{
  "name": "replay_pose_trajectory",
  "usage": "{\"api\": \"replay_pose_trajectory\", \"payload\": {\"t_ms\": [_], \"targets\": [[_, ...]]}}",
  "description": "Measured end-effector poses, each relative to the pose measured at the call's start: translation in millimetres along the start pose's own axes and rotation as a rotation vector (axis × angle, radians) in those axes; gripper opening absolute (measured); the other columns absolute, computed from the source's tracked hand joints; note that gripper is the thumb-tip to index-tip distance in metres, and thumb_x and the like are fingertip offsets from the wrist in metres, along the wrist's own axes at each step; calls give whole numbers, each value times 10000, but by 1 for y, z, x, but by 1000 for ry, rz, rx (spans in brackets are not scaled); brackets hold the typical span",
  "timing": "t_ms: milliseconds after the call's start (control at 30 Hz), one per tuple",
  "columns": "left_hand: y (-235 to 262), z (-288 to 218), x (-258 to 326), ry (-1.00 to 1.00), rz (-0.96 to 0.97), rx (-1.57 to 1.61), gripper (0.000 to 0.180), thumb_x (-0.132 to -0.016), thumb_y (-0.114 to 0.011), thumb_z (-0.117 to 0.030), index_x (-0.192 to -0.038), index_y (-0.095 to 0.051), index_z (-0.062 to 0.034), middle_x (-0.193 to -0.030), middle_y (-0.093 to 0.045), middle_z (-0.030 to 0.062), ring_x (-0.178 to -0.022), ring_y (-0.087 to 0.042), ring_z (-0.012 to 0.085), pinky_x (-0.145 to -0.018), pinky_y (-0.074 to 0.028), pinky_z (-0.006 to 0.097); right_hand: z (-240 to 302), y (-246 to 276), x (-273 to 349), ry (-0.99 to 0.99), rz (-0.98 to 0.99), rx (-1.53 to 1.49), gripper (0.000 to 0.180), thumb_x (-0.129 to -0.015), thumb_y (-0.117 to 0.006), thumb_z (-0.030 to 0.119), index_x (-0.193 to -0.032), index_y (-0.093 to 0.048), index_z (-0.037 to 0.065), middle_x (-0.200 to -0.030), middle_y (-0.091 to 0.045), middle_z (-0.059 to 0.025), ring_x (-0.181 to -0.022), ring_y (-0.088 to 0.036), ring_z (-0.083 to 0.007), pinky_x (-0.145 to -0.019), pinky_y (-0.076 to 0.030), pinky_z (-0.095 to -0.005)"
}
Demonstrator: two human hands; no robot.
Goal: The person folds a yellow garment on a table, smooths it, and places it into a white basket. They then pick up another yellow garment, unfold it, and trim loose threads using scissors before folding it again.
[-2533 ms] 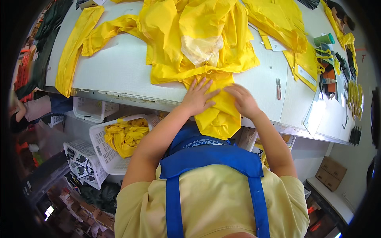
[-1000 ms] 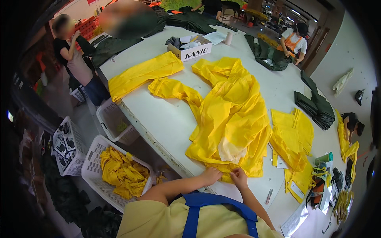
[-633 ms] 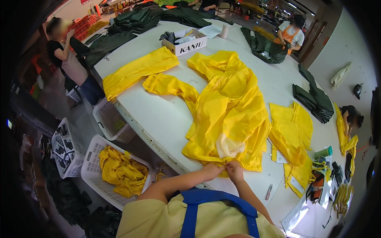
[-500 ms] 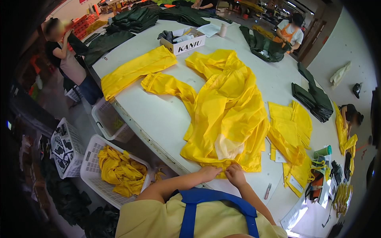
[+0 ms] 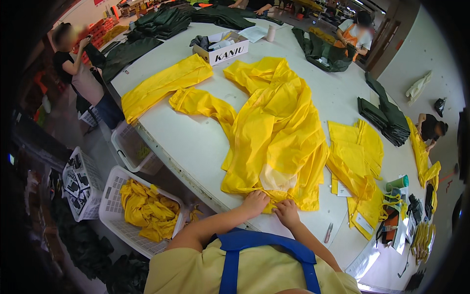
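Observation:
A yellow raincoat (image 5: 274, 132) lies spread and rumpled on the white table, one sleeve (image 5: 200, 105) reaching out to the left. At its near edge my left hand (image 5: 255, 203) is closed on the hem, fingers curled over the cloth. Just to the right, my right hand (image 5: 287, 212) also pinches the hem, its fingertips partly hidden by the fabric. Between and above my hands shows a pale, whitish patch (image 5: 278, 177) of the coat. Farther left rests a separate folded yellow piece (image 5: 166, 85).
More yellow pieces (image 5: 355, 157) lie to the right, near a seam ripper-like small tool (image 5: 328, 232). A white box (image 5: 223, 50) stands at the back. Below the table's left edge is a white basket (image 5: 110, 210) of yellow cloth. Co-workers handle dark green garments (image 5: 325, 51) across the table.
Both hands have shifted slightly along the hem; the left now lies more over the cloth, and the gap between them looks a little wider. The whole view has moved slightly.

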State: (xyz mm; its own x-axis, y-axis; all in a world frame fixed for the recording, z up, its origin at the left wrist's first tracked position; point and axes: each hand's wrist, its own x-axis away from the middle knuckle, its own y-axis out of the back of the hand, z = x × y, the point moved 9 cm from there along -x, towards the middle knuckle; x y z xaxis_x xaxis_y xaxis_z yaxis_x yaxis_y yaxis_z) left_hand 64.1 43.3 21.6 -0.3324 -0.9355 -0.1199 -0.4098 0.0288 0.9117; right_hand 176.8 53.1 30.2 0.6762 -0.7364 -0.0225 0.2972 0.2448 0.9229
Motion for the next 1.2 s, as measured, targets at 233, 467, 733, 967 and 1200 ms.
{"api": "replay_pose_trajectory", "payload": {"t_ms": [233, 467, 733, 967, 1200], "targets": [[4, -3, 15, -150, -55, -32, 208, -812, -580, -283, -907, -641, -108, -1012, -622, 97, -1120, -490, 316, -888, -376, 532, 9, 16, -2, -89, -80, 59, 421, -813, -632, 254, -1196, -577, 90, -1064, -581, -115, -1082, -460, -337, -940, -377, -430], [10, 3, -13, 43, 343, 93, 167, -838, -545, -232, -865, -649, -104, -897, -627, 139, -1033, -533, 309, -863, -428, 452, 20, 36, 20, -35, -18, 252, 511, -808, -633, 356, -1225, -540, 75, -1158, -579, -111, -1247, -373, -365, -1014, -335, -463], [26, 0, -21, 80, 55, -68, 264, -834, -525, -166, -1070, -558, -52, -1125, -505, 172, -985, -532, 359, -788, -472, 449, -19, 42, 0, -340, -54, 348, 373, -854, -576, 352, -1122, -562, 91, -979, -659, -121, -1229, -401, -355, -1007, -263, -525], [29, 3, -6, 43, 38, -62, 186, -818, -519, -153, -958, -598, -60, -1175, -488, 141, -969, -534, 339, -812, -484, 454, -25, 48, 10, -317, -57, 463, 322, -861, -557, 395, -1057, -591, 141, -932, -668, -83, -1204, -429, -350, -1008, -199, -576], [37, 6, -3, -94, 136, -152, 167, -830, -511, -151, -909, -620, -52, -1030, -581, 126, -1034, -535, 335, -848, -470, 432, -5, 70, 24, -157, -151, 390, 222, -845, -578, 360, -956, -622, 172, -893, -653, -50, -1155, -460, -350, -1006, -219, -556]]}}
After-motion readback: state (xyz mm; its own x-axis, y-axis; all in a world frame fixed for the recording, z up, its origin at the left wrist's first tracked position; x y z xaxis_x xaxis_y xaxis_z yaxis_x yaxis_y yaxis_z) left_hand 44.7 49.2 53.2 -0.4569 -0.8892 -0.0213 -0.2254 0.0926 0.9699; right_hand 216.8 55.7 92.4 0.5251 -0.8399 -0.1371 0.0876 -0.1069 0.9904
